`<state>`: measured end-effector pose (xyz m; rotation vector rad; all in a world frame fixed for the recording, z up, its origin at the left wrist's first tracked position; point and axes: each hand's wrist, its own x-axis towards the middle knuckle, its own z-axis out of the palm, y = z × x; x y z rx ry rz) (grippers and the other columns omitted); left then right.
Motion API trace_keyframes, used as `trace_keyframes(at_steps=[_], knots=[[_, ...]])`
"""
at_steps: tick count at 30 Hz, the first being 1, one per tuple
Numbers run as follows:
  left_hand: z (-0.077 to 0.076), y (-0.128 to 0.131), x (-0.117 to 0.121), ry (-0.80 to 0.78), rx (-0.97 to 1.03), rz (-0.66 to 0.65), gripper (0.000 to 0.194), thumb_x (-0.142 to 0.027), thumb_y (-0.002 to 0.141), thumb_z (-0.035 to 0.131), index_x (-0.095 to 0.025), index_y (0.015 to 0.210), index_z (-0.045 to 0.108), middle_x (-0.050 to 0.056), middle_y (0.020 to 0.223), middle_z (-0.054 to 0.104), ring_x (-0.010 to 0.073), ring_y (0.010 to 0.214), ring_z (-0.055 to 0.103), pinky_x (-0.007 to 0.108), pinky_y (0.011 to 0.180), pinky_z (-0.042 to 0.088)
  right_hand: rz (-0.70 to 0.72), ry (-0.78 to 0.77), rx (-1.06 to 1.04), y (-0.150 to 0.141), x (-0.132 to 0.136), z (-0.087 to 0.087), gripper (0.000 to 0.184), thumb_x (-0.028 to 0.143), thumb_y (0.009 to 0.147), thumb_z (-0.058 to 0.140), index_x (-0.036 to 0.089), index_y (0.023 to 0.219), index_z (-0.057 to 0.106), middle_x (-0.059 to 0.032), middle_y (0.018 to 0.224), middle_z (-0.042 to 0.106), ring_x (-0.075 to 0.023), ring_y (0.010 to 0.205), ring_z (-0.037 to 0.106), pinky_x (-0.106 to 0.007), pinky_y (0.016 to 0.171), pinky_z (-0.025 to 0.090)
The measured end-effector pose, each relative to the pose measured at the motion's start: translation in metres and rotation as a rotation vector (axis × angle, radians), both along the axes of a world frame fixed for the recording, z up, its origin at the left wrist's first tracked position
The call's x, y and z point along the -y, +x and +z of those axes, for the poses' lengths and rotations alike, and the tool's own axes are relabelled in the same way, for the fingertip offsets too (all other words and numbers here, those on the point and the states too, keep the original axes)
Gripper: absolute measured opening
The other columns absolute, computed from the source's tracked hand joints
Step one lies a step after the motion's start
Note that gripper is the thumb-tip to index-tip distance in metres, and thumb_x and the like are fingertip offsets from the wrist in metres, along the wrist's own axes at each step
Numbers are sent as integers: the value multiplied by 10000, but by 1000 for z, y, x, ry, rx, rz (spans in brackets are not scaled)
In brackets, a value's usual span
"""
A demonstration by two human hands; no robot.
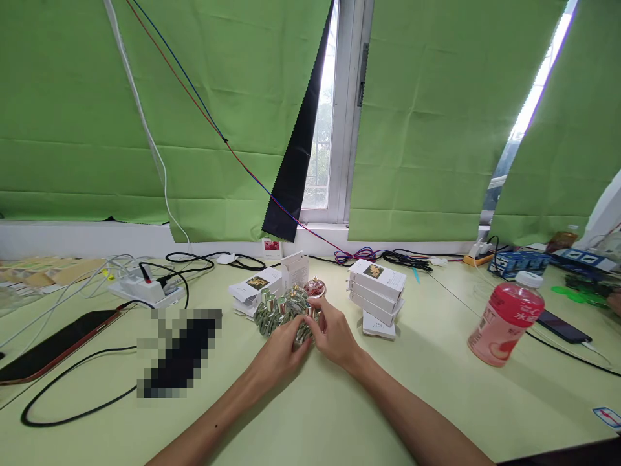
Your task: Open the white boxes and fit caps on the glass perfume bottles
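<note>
Both my hands meet at a cluster of small glass perfume bottles [277, 312] with gold caps on the pale green table [339, 414]. My left hand [284, 349] curls its fingers round one small bottle [304, 331] at the near edge of the cluster. My right hand [334, 333] pinches the same bottle from the right. A bottle with a reddish top [315, 287] stands just behind. White perfume boxes lie around: a stack [377, 292] to the right, a flat pile [256, 288] to the left, and an upright box [295, 268] behind.
A pink drink bottle [506, 318] stands at the right, with a dark phone [563, 325] beyond it. At the left lie a phone in a red case [53, 344], a power strip [145, 288] with cables, and a blurred-out dark object [182, 353]. Green curtains [145, 116] hang behind.
</note>
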<state>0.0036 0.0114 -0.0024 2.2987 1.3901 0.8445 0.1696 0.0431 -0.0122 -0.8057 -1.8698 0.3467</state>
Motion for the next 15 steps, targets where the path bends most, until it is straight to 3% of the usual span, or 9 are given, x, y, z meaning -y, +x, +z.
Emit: trace_keyframes(at_steps=[15], knots=[[-5,-2,-3,22,-20,13,183,-317,939,488,-193,1051,563,9,791,643,150,589,549,254,576,381,9,-34,-43,-2,-1,1,133,245,932,571,210,1056,539,-16,885,644,-118,555,503,-247,577,453]])
